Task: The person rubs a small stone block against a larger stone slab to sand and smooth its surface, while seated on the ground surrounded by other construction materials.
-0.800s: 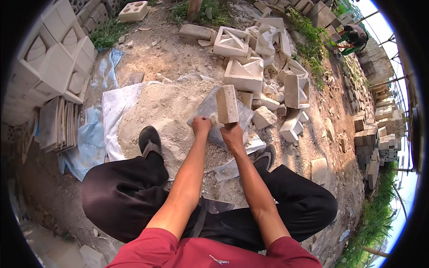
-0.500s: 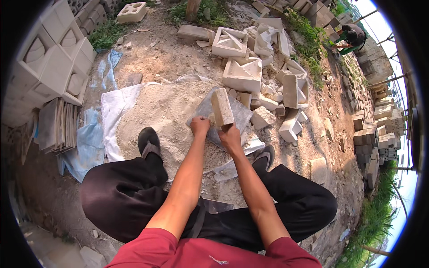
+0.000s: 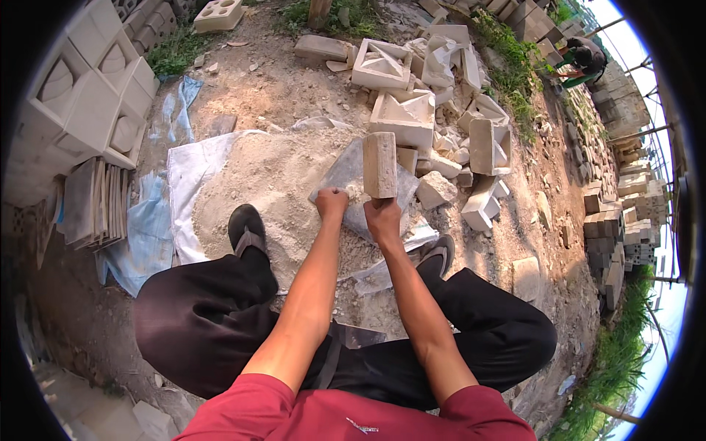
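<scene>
My right hand (image 3: 384, 220) is wrapped round the handle of a mallet with a dusty, block-shaped head (image 3: 379, 166). The head is raised above a flat grey slab (image 3: 340, 175) and hides part of it. Over the slab's left part, my left hand (image 3: 332, 203) is closed; what its fingers hold, if anything, is hidden. Pale crumbs lie on the slab beside that hand. Around the slab spreads a heap of crushed pale rubble (image 3: 254, 180) on a white sheet (image 3: 193, 165).
Broken pale blocks (image 3: 402, 117) are piled beyond the slab to the right. At the left stand stacked hollow blocks (image 3: 95, 95) and thin boards (image 3: 95, 206), near blue sheeting (image 3: 147, 235). My sandalled feet flank the heap. Another person (image 3: 581, 59) bends at the far right.
The mallet head has swung up and to the right, from leaning left to nearly straight. My left hand has barely shifted.
</scene>
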The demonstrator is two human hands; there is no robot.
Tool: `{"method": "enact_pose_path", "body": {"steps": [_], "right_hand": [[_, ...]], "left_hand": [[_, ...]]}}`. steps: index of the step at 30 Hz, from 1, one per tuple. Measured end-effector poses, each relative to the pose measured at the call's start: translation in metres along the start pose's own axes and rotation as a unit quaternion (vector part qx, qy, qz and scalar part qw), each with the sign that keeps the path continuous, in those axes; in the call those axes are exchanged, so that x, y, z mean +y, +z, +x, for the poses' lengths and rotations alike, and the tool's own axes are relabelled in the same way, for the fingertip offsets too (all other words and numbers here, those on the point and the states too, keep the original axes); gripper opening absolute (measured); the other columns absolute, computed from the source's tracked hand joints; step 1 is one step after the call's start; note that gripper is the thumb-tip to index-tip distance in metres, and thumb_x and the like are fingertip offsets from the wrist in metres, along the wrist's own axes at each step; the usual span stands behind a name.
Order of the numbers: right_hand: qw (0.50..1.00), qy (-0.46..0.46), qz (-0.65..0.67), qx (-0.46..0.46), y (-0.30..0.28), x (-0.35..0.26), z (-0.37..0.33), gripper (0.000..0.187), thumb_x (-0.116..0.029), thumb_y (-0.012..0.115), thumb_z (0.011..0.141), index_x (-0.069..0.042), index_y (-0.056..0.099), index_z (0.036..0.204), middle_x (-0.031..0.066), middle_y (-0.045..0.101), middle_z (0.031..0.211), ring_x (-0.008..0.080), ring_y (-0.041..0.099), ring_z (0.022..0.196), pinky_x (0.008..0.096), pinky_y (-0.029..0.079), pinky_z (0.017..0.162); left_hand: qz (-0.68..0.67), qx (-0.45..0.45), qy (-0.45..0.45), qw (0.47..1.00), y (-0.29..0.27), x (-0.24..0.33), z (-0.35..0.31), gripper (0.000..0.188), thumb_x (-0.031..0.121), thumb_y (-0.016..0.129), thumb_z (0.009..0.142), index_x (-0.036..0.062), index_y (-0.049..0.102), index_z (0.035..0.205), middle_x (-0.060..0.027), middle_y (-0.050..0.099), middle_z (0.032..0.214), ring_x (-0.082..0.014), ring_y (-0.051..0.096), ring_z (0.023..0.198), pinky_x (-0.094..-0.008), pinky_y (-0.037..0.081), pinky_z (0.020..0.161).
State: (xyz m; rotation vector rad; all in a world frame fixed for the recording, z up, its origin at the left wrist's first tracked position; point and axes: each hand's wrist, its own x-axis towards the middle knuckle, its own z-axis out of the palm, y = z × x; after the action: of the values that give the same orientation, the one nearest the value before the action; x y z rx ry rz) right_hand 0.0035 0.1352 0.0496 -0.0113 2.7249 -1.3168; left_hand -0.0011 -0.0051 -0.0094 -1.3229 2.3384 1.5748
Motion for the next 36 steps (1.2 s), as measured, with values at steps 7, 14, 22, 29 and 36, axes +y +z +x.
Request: {"method": "enact_pose_path", "body": {"steps": [7, 14, 22, 29, 36], "right_hand": [[0.995, -0.016, -0.073, -0.073, -0.004, 0.019, -0.004, 0.058, -0.023, 0.066, 0.074, 0.009, 0.044, 0.117, 0.0332, 0.064, 0.088, 0.052, 0.06, 0.09, 0.0537, 0.049, 0.077], [0.999, 0.021, -0.037, 0.0, -0.004, 0.016, -0.002, 0.057, -0.022, 0.067, 0.074, 0.006, 0.044, 0.119, 0.034, 0.063, 0.088, 0.0519, 0.06, 0.091, 0.0538, 0.049, 0.078], [1.0, 0.009, -0.013, -0.019, -0.008, 0.011, 0.001, 0.055, -0.023, 0.065, 0.073, 0.007, 0.047, 0.115, 0.0342, 0.063, 0.093, 0.0511, 0.06, 0.094, 0.0523, 0.049, 0.081], [0.996, 0.01, -0.078, -0.046, -0.001, 0.046, 0.004, 0.054, -0.024, 0.063, 0.074, 0.009, 0.047, 0.113, 0.0352, 0.063, 0.09, 0.051, 0.06, 0.092, 0.052, 0.049, 0.079], [0.999, 0.008, -0.023, -0.028, -0.002, 0.0, -0.001, 0.059, -0.024, 0.066, 0.074, 0.012, 0.043, 0.116, 0.0359, 0.062, 0.092, 0.0498, 0.06, 0.094, 0.0512, 0.05, 0.08]], "left_hand": [[0.009, 0.013, 0.004, 1.0, 0.002, 0.004, -0.005, 0.021, 0.024, 0.072, 0.068, 0.0095, 0.076, 0.083, -0.0166, 0.071, 0.081, -0.0316, 0.07, 0.08, -0.0367, 0.054, 0.076], [0.02, -0.003, 0.002, 1.0, 0.005, 0.005, -0.007, 0.021, 0.025, 0.073, 0.068, 0.0092, 0.076, 0.081, -0.0157, 0.072, 0.081, -0.03, 0.07, 0.078, -0.0359, 0.053, 0.075], [0.024, 0.011, -0.003, 1.0, 0.003, -0.007, 0.005, 0.023, 0.028, 0.076, 0.068, 0.0115, 0.077, 0.084, -0.015, 0.072, 0.084, -0.0295, 0.07, 0.081, -0.0362, 0.053, 0.077], [0.029, 0.006, 0.004, 1.0, 0.009, 0.009, -0.008, 0.023, 0.026, 0.075, 0.069, 0.0105, 0.076, 0.085, -0.0157, 0.072, 0.084, -0.0294, 0.07, 0.081, -0.0359, 0.053, 0.076], [0.012, -0.011, -0.011, 1.0, -0.002, 0.003, -0.003, 0.023, 0.026, 0.075, 0.069, 0.0097, 0.076, 0.085, -0.0154, 0.072, 0.086, -0.03, 0.069, 0.082, -0.0358, 0.053, 0.077]]}}
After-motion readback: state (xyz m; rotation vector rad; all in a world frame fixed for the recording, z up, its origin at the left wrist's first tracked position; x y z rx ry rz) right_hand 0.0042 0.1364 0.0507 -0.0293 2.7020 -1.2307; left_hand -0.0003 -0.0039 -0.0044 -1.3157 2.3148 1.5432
